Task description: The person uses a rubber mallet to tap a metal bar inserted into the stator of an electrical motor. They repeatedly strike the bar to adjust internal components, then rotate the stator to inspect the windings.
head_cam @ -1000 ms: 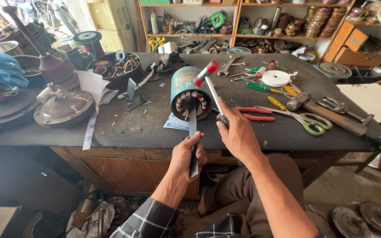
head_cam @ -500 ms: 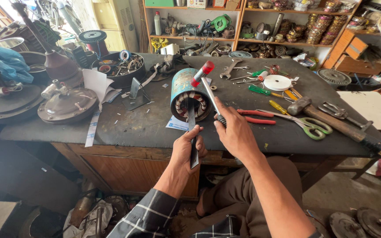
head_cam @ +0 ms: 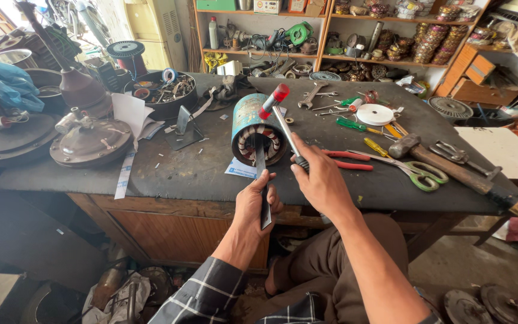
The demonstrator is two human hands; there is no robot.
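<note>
A teal cylindrical motor stator [head_cam: 253,123] with copper windings lies on its side on the dark workbench [head_cam: 175,171], its open end facing me. My left hand [head_cam: 256,207] grips a flat metal bar [head_cam: 261,180] whose tip reaches into the stator's opening. My right hand [head_cam: 322,180] holds a small hammer [head_cam: 283,120] with a red head, raised above the stator's right side.
Red-handled pliers [head_cam: 346,159], green-handled scissors [head_cam: 418,174], a large wooden-handled hammer [head_cam: 451,168], screwdrivers and a white tape roll [head_cam: 375,114] lie to the right. Domed metal covers [head_cam: 88,141] and a bowl of parts [head_cam: 163,90] sit left. Shelves stand behind.
The view has shifted slightly. Both hands keep their grips, and the hammer stays raised by the stator with little movement.
</note>
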